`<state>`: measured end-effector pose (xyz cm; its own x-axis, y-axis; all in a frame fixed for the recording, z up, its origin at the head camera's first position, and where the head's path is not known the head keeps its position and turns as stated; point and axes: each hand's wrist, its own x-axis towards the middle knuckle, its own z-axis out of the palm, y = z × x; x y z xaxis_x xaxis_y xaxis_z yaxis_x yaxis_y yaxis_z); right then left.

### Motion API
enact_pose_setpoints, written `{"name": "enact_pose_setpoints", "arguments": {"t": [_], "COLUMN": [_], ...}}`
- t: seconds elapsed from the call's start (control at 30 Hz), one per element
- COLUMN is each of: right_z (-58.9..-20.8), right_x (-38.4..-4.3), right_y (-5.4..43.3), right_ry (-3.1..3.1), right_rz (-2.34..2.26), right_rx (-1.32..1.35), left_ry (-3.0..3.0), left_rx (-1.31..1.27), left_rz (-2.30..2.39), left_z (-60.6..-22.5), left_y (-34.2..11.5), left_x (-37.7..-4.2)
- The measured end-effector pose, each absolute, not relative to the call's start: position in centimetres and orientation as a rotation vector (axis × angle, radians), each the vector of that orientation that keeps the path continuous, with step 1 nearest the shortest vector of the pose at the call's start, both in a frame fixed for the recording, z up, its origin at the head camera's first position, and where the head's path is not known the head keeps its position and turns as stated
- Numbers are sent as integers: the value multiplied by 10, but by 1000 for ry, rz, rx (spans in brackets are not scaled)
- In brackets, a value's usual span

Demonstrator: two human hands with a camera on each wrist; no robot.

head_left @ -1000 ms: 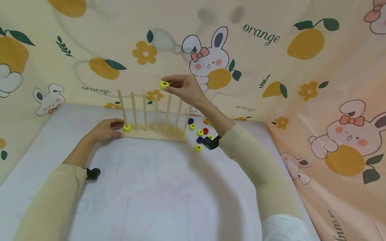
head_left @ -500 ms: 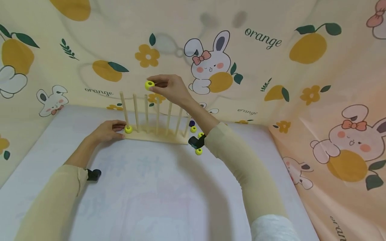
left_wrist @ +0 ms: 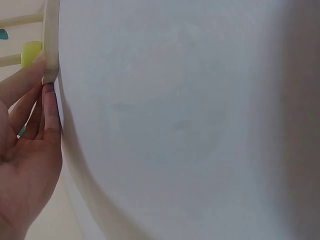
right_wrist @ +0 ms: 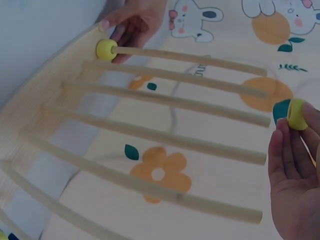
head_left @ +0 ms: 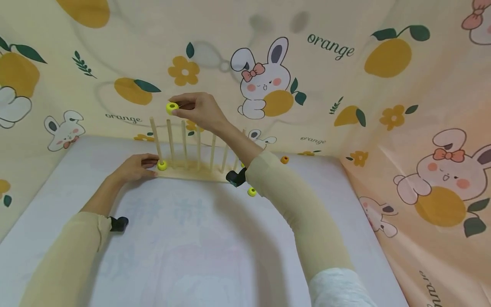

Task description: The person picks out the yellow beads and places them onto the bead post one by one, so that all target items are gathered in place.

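Note:
A wooden peg rack with a row of upright pegs stands at the back of the table. One yellow bead sits at the foot of its leftmost peg. My left hand holds the rack's left end, the thumb at the front corner and fingers behind; the left wrist view shows the thumb over the base beside that bead. Between thumb and fingers, my right hand pinches another yellow bead, raised above the pegs near the second from the left. In the right wrist view this bead is just beyond the peg tips.
Right of the rack, an orange bead and a yellow bead lie on the white table; my right forearm covers the area between them. Patterned cloth hangs behind and at both sides.
My right hand has moved left with its yellow bead, from over the right half of the rack to near the left pegs. The left hand stays at the rack's end.

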<state>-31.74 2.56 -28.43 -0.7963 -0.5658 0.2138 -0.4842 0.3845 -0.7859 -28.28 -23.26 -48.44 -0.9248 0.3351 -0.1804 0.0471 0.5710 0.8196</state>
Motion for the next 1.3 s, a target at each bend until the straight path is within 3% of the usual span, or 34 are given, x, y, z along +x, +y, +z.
{"name": "enact_pose_setpoints", "arguments": {"t": [1.3], "right_z": [-296], "right_x": [-321], "right_y": [-21], "right_ry": [2575], "right_rz": [-1158], "right_rx": [-941], "left_ry": [2485], "left_rx": [314], "left_rz": [1244], "left_z": [-480], "left_y": [-232], "left_x": [-282]}}
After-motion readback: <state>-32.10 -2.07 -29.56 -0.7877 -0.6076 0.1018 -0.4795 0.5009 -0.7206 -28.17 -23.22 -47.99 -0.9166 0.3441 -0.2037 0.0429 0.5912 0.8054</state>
